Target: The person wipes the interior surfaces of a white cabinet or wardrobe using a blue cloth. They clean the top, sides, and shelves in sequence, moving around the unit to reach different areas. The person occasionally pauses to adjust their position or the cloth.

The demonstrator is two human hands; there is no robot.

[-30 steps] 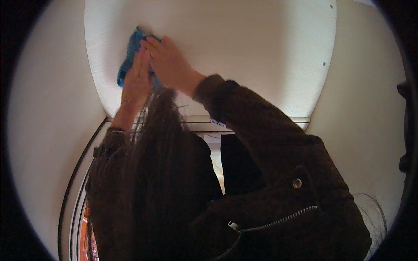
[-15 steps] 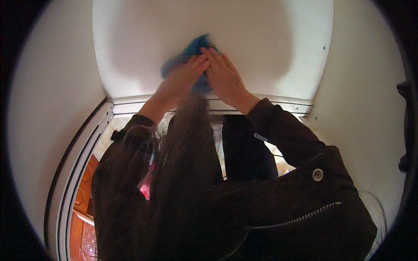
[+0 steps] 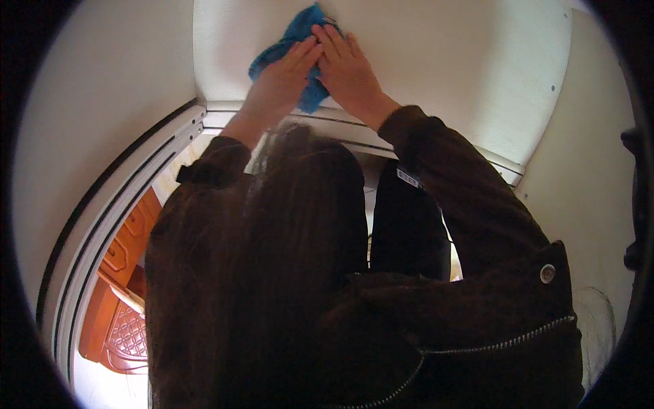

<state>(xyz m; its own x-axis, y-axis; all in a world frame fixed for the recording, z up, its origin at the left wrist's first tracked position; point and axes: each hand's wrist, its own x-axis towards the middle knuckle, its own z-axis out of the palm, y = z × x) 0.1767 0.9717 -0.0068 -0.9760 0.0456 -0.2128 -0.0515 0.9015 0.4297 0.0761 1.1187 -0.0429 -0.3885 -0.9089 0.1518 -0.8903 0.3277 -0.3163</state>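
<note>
A blue cloth lies crumpled against a white panel, close to the panel's lower left corner. My left hand presses it with flat, outstretched fingers. Beside it, my right hand also lies flat, its fingers stretched and slightly apart over the cloth's right part. The fingertips of both hands almost meet in the middle. Cloth shows above, to the left of and below the hands; what is under the palms is hidden.
A pale rail with dark grooves edges the panel's bottom. White side walls rise left and right. A curved, grooved frame runs down the left, with brown carved wooden furniture beyond. Long hair and dark sleeves cover the lower middle.
Both hands and the cloth have slid left across the panel, nearer to its lower left corner. The whole view has shifted as well, showing more of the wooden furniture.
</note>
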